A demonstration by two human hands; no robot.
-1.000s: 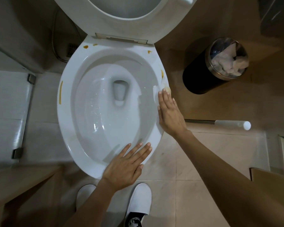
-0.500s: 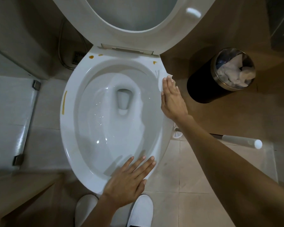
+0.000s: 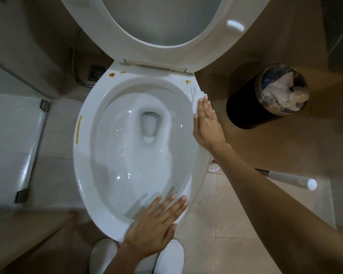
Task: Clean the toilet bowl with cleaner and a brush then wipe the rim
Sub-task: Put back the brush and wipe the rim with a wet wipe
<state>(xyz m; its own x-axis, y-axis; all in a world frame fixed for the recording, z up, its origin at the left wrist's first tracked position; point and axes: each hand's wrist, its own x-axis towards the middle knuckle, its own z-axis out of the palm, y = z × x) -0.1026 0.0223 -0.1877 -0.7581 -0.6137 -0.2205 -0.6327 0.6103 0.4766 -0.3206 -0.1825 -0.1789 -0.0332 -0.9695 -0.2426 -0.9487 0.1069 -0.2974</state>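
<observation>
The white toilet bowl [image 3: 83, 155] fills the middle of the view, its seat and lid [image 3: 115, 32] raised. My right hand [image 3: 206, 125] lies flat with straight fingers on the right rim, pressing a white tissue [image 3: 201, 95] that shows only at my fingertips. My left hand [image 3: 156, 222] rests flat on the near rim, fingers spread. Yellow-brown stains sit on the rim: a streak on the left side [image 3: 78, 131], spots at the back left [image 3: 112, 74] and one at the back right [image 3: 188, 82].
A black bin [image 3: 243, 107] with crumpled paper in it stands on the floor to the right. The toilet brush, white handle [image 3: 291, 179], lies on the tiles right of the bowl. A hose and floor drain [image 3: 95, 72] lie behind left. My white shoes [image 3: 103, 256] are below.
My right hand has slid the tissue along the right rim towards the back; the stain there a second ago no longer shows. My left hand has kept its place on the near rim.
</observation>
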